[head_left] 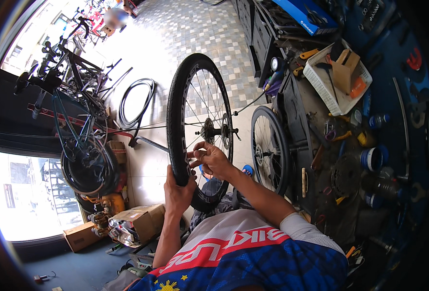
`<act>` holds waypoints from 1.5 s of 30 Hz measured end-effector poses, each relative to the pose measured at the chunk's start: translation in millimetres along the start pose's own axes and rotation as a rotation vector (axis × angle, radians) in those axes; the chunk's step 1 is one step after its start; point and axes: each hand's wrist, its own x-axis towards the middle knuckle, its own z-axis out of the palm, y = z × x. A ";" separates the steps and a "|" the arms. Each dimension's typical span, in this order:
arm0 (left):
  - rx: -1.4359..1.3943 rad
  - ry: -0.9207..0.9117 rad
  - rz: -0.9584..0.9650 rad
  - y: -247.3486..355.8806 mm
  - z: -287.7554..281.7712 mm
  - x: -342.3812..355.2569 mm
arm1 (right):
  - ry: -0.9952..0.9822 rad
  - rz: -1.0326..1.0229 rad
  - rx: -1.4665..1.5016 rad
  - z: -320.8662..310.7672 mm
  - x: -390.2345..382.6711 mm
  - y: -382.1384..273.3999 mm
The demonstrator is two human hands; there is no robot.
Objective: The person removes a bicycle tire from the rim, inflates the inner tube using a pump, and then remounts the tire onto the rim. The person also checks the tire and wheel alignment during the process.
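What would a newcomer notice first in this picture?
Most likely the large bicycle wheel in the centre, gripped by the left hand, with the right hand close by. Next might come the white basket at upper right, then the black coil on the floor, left of the wheel.

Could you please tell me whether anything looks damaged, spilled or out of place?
Nothing stands out as damaged or spilled. The held wheel shows no visible damage; the workbench is untidy, with loose tools around the white basket.
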 end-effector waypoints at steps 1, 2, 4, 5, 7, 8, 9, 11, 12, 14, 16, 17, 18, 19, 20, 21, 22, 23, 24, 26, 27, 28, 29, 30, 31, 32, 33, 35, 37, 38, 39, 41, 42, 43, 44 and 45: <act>-0.008 0.000 -0.013 -0.4 -0.2 -0.2 | -0.004 0.007 0.023 -0.6 1.1 0.6; -0.001 -0.001 0.008 -0.8 -0.3 -0.1 | -0.010 0.023 0.069 -1.3 1.9 1.1; -0.006 -0.005 0.032 -1.0 -0.2 0.4 | -0.023 0.040 0.038 -3.1 3.4 1.1; -0.005 -0.001 0.017 -0.9 0.1 0.3 | -0.030 0.052 0.033 -4.0 4.0 0.8; -0.003 0.008 -0.011 -0.1 0.9 0.5 | -0.041 0.032 -0.009 -4.3 6.8 0.5; -0.007 0.008 -0.009 0.4 1.2 0.4 | -0.020 0.058 -0.029 -4.5 7.8 0.0; -0.012 0.007 -0.007 1.0 1.5 0.3 | -0.039 0.042 -0.033 -5.1 8.4 -0.6; -0.018 0.006 -0.005 2.0 1.9 0.2 | -0.037 0.079 -0.014 -7.2 8.5 -2.6; -0.021 0.009 -0.005 2.4 1.7 0.1 | -0.024 0.098 -0.015 -7.9 8.6 -3.2; -0.011 0.008 -0.006 2.8 1.0 -0.2 | -0.038 0.131 0.051 -9.4 8.3 -4.6; 0.014 0.002 -0.009 2.7 0.1 -0.5 | -0.084 0.113 0.039 -10.3 8.1 -6.3; 0.008 0.006 -0.007 2.6 -0.2 -0.8 | -0.074 0.137 0.036 -10.4 8.1 -7.0; 0.003 0.009 -0.005 2.6 0.0 -1.0 | -0.127 0.120 0.038 -10.4 8.3 -7.8; -0.013 0.011 -0.002 2.5 0.3 -1.3 | -0.142 0.133 0.032 -10.5 8.6 -8.6; 0.010 0.013 -0.003 2.6 0.1 -1.3 | -0.138 0.163 0.029 -10.6 9.0 -9.1; 0.020 0.014 -0.003 2.7 0.2 -1.3 | -0.154 0.154 0.026 -10.7 9.6 -9.4; 0.025 0.020 0.004 2.7 0.4 -1.3 | -0.153 0.161 0.026 -10.7 10.6 -8.9; 0.025 0.018 -0.008 2.9 0.5 -1.3 | -0.179 0.161 0.043 -10.7 11.9 -8.0; 0.019 0.022 -0.014 2.9 0.5 -1.0 | -0.150 0.175 -0.004 -11.3 12.4 -6.8; 0.021 0.022 -0.007 2.9 0.2 -0.6 | -0.149 0.187 -0.063 -11.8 14.9 -2.9; 0.030 0.019 0.005 2.7 -0.2 -0.4 | -0.156 0.178 -0.087 -11.7 16.4 -0.5; 0.037 0.014 0.016 2.3 -0.3 -0.5 | -0.161 0.169 -0.111 -10.6 18.9 2.6; 0.040 0.015 0.017 1.7 -0.4 -0.6 | -0.128 0.207 -0.140 -9.9 20.4 5.1; 0.044 0.016 0.020 1.0 -0.6 -0.6 | -0.160 0.158 -0.150 -9.3 21.2 6.8; 0.047 0.017 0.022 0.3 -0.7 -0.8 | -0.154 0.156 -0.163 -8.6 21.4 8.3; 0.039 0.021 0.024 -0.7 -0.9 -1.1 | -0.124 0.177 -0.175 -8.4 20.4 8.9; 0.031 0.024 0.025 -1.7 -1.0 -1.4 | -0.137 0.164 -0.189 -8.3 19.3 9.0; 0.028 0.025 0.024 -4.0 -1.4 -1.7 | -0.117 0.181 -0.213 -9.0 16.1 8.2; 0.041 0.022 0.017 -6.3 -2.1 -1.5 | -0.181 0.102 -0.233 -9.5 15.3 7.5; 0.025 0.024 0.024 -7.4 -1.7 -1.3 | -0.238 0.065 -0.249 -9.9 15.7 7.3; 0.010 0.026 0.030 -8.3 -1.2 -1.1 | -0.215 0.103 -0.260 -10.3 16.7 7.2; 0.006 0.025 0.037 -9.2 -1.0 -1.1 | -0.161 0.211 -0.301 -11.1 18.7 8.0; 0.016 0.023 0.040 -9.3 -1.2 -1.0 | -0.221 0.145 -0.276 -11.7 18.7 8.7; 0.027 0.023 0.043 -9.0 -1.4 -1.0 | -0.226 0.107 -0.260 -12.2 18.0 9.5; 0.025 0.022 0.035 -8.5 -1.6 -1.4 | -0.247 0.078 -0.228 -12.7 17.4 10.0; 0.023 0.021 0.025 -7.9 -1.9 -1.9 | -0.238 0.069 -0.241 -12.9 17.5 10.3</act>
